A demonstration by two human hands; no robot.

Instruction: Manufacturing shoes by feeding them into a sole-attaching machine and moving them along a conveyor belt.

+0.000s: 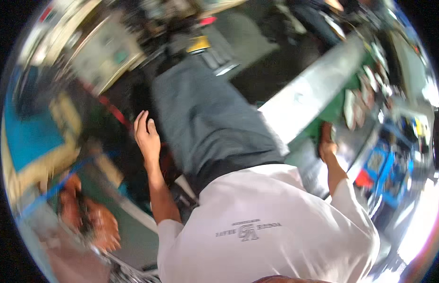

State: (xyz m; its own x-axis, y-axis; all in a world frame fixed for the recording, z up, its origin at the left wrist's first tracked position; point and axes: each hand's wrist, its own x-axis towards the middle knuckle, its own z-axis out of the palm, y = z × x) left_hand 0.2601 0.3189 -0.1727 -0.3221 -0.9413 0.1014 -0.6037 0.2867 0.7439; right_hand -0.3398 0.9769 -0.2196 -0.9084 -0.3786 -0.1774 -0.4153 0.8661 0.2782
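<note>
My left hand (pixel 146 137) hangs beside my grey trousers (pixel 214 113), its fingers stretched out and slightly apart, with nothing in it. My right hand (pixel 327 144) is lowered on the other side, near the lower end of a long pale metal-looking surface (pixel 313 85). That hand is small and smeared, and its fingers do not show clearly. My white T-shirt (pixel 276 212) fills the lower middle of the head view.
Left lies a blue panel (pixel 30 137) with a tan border. A pale box-like machine (pixel 106 52) stands far left, with a yellow item (pixel 197 44) ahead. Pale shoe-like shapes (pixel 354 108) and a blue crate (pixel 389 170) are at right. Motion blur hides details.
</note>
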